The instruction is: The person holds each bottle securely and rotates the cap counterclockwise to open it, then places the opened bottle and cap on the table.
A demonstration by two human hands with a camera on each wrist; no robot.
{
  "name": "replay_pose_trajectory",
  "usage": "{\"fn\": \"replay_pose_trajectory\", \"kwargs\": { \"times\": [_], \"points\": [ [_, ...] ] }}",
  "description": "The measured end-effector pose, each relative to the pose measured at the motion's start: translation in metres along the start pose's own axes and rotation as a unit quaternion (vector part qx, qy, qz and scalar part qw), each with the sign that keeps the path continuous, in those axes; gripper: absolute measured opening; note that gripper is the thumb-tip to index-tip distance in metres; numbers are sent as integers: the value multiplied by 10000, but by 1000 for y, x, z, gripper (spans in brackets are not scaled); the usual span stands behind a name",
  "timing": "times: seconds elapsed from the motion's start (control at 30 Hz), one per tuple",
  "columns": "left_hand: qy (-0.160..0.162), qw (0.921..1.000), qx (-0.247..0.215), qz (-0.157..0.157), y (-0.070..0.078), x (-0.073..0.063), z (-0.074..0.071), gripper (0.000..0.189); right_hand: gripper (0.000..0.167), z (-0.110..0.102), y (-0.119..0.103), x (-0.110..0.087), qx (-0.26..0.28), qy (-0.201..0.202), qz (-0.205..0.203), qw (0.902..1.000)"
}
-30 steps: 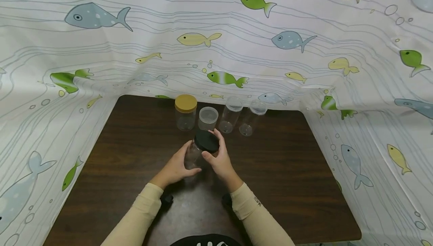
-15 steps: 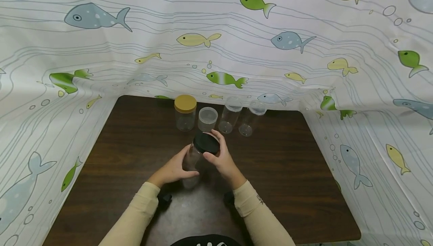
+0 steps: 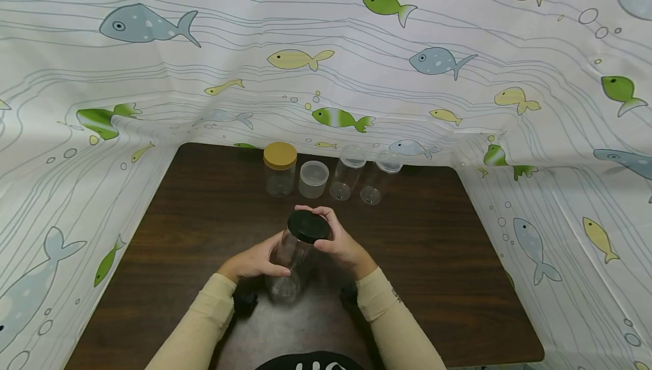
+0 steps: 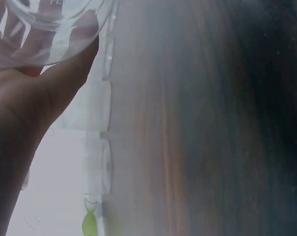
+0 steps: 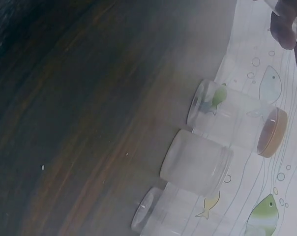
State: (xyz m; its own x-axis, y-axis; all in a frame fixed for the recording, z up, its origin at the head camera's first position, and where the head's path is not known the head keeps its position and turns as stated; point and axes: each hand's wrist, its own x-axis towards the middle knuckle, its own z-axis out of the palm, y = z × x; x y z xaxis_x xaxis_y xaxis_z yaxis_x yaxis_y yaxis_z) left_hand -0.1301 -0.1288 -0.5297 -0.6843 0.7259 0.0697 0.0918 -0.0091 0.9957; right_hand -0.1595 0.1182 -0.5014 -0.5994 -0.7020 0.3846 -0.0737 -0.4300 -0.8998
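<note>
A tall clear jar (image 3: 292, 254) with a black lid (image 3: 308, 226) is in both hands over the middle of the table, its lid tipped away from the person. Around its body, the left hand (image 3: 256, 258) grips from the left with the thumb toward the person. The right hand (image 3: 348, 249) holds the lid's rim, thumb in front and fingers behind. In the left wrist view, the clear jar base (image 4: 45, 34) is seen above the table, with fingers visible through it. Only some fingers (image 5: 284, 32) show in the right wrist view.
Along the back of the dark wooden table (image 3: 433, 279) stand a jar with a yellow lid (image 3: 280, 169), a short clear jar (image 3: 313, 180) and two tall clear jars (image 3: 348, 173). A fish-print sheet (image 3: 229, 36) rises behind and at both sides.
Both hands have brought the black-lidded jar toward the person, and more of its clear body and base shows. The right hand's fingers have shifted around the lid. The back jars stay put.
</note>
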Motion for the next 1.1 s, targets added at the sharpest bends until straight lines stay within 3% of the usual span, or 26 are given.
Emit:
{"fn": "replay_pose_trajectory", "kwargs": {
  "times": [0.07,0.17,0.3,0.4,0.5,0.73,0.83,0.93,1.1],
  "points": [
    [130,9999,48,28,-1,0,0,97,83,0,-1,0,11,134,86,9999],
    [584,9978,313,27,-1,1,0,97,106,2,-2,0,26,503,267,9984],
    [1469,9836,987,-336,-1,2,-1,101,120,8,1,2,-204,1154,494,9919],
    [2013,9661,1536,-512,-2,5,1,105,121,15,5,5,-449,1639,656,9833],
    [2370,9470,2123,-435,-3,10,4,105,121,22,9,7,-614,2113,750,9726],
    [2799,8904,3586,-166,-1,18,16,104,132,28,15,10,-999,2975,595,9476],
    [2885,8776,3827,-57,2,19,18,105,128,30,15,11,-1116,3197,548,9393],
    [2828,8795,3829,8,2,19,18,104,117,32,14,12,-1207,3378,500,9321],
    [2584,9046,3390,22,2,18,15,102,99,32,12,12,-1268,3353,558,9318]
  ]
}}
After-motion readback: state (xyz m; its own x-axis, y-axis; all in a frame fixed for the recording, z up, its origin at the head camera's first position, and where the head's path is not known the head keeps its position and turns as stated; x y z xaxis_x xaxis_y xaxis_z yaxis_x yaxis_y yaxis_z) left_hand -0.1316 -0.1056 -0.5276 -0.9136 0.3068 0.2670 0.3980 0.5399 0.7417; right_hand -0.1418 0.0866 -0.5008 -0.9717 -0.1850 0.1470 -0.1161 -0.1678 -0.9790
